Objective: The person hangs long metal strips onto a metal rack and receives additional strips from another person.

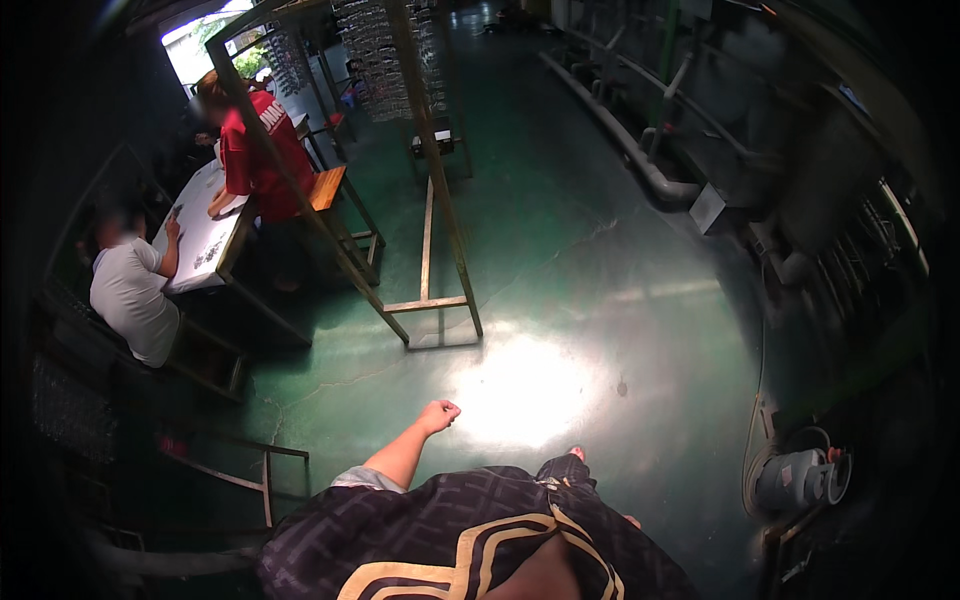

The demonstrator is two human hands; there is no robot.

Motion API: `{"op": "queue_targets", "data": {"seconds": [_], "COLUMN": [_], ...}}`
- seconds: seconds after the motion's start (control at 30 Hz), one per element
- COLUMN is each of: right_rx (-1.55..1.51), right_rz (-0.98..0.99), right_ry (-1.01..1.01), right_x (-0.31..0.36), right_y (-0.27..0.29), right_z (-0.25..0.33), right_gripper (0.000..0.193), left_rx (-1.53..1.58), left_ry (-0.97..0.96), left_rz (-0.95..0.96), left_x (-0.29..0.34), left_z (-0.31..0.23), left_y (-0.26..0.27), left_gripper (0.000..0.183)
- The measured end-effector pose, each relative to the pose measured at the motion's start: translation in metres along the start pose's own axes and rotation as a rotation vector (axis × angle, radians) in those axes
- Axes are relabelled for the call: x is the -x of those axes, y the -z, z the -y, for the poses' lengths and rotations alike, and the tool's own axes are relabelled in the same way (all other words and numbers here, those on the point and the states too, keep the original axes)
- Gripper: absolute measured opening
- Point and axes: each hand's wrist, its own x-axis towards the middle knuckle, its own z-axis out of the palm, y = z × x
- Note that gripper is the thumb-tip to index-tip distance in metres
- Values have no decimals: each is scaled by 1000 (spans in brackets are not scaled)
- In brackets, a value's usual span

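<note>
My left hand (438, 416) hangs over the green floor (380, 440), in front of my body. Its fingers are curled into a loose fist, and nothing shows in them. It touches nothing. A tall wooden frame (427, 303) stands on the floor ahead of it and is the nearest thing. My right hand cannot be made out. My patterned dark top (420, 510) fills the lower edge, and a foot (577, 453) shows beyond it.
At the left, a person in red (265, 150) and a person in white (135, 290) are at a white-topped table (225, 215), near a wooden stool (326, 188). Pipes (640, 165) run along the right side. A grey motor-like machine (800, 480) stands at lower right.
</note>
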Motion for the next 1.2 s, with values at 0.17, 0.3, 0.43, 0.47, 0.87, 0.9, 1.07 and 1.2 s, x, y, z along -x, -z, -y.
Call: {"op": "queue_targets", "data": {"seconds": [0.17,0.3,0.43,0.47,0.87,0.9,1.07,1.2], "right_rx": [74,236,351,356,234,262,284,240], "right_rz": [28,85,110,125,577,625,742,992], "right_ry": [-67,1,141,202,481,513,715,901], "right_x": [-111,-200,-339,-362,-396,-392,-386,-359], "right_y": [-39,-36,-75,-97,-376,-394,-484,-566], "right_z": [163,345,493,539,884,911,1048,1173], "right_gripper": [16,15,16,17,22,24,28,30], "left_rx": [116,91,274,334,520,507,542,557], "left_ry": [-122,154,244,265,-89,-128,-316,-501], "left_rz": [-44,-38,-142,-183,-324,-355,-547,-783], "left_x": [-147,-156,-197,-207,-479,-495,-569,-602], "left_z": [-148,-161,-194,-208,-462,-485,-591,-655], "left_y": [-31,-49,-45,-39,87,108,223,315], "left_gripper": [29,29,26,25,27,27,21,20]}}
